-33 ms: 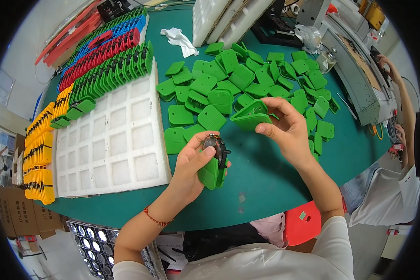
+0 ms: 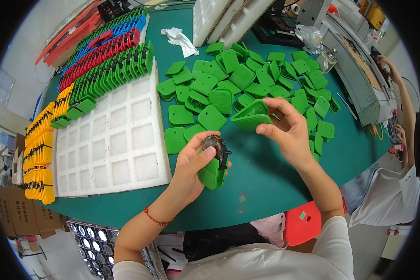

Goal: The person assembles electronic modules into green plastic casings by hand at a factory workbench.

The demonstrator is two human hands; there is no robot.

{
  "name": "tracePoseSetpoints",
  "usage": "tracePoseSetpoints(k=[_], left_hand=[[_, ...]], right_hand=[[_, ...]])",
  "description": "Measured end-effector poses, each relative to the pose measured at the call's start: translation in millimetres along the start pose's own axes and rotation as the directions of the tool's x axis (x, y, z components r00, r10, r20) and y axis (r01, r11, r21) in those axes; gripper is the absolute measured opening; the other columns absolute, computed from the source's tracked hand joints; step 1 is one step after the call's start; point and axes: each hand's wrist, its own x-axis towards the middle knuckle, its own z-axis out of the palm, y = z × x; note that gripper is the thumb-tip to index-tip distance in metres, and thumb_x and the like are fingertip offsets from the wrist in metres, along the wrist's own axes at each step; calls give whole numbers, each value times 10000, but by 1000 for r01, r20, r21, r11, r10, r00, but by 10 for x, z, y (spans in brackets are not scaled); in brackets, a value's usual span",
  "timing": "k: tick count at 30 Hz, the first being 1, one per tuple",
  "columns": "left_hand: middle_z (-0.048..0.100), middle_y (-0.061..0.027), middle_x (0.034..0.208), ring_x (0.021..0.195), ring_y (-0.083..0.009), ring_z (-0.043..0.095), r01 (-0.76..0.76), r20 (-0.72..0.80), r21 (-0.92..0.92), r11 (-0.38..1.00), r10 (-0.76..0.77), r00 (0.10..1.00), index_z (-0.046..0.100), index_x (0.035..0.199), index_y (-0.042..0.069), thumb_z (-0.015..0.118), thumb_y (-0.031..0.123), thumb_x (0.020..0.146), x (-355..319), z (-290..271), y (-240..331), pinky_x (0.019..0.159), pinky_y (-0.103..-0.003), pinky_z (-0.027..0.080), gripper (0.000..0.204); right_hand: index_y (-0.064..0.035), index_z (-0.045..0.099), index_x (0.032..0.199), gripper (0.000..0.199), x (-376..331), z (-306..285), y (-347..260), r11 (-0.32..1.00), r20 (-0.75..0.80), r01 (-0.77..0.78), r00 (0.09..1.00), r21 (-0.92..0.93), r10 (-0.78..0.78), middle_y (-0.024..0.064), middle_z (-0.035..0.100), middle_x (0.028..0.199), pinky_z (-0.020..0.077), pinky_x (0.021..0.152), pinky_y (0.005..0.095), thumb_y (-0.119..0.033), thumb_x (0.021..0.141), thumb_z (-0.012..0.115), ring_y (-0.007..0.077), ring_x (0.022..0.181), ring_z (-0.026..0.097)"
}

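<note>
Head view: left hand (image 2: 191, 165) grip clasps a green half-assembled case (image 2: 213, 171), right hand (image 2: 289, 128) grip pinches a green cover (image 2: 252, 116) just above.

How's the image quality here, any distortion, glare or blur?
Head view: strong fisheye bend, black corners, the table edge curves; even lighting, mild glare on the white foam tray; both hands, left hand and right hand, look sharp.

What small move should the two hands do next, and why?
Probably bring the green plastic cover shell in the right hand down onto the green half with the dark mechanism in the left hand: the mechanism is uncovered and the two parts are apart.
</note>
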Motion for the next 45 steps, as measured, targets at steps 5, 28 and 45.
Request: tracePoseSetpoints(k=[5,28,45], left_hand=[[536,-74,984,820,-145,581,-85,-35,85,993,89,995,466,1103,43,656,138,827,21,15,-29,717,-314,506,349],[624,-151,1065,881,-179,619,-539,140,626,564,598,789,570,1063,-2,733,-58,692,-16,44,-157,756,-291,524,408],[601,-98,1005,1015,-288,513,-52,377,887,-460,655,655,643,885,47,754,65,604,162,-638,1586,857,-379,410,302]], right_hand=[[-6,541,1120,449,-5,-20,32,994,31,112,993,20,-112,22,515,998,435,791,263,-39,723,750,113,894,507],[-10,660,854,313,-206,138,-23,870,98,438,899,-225,-427,53,574,703,385,541,246,-118,609,821,142,598,496],[10,476,1172,490,-334,86,-641,613,305,581,810,-535,-501,206,498,1171,455,792,361,-24,720,661,323,985,524]])
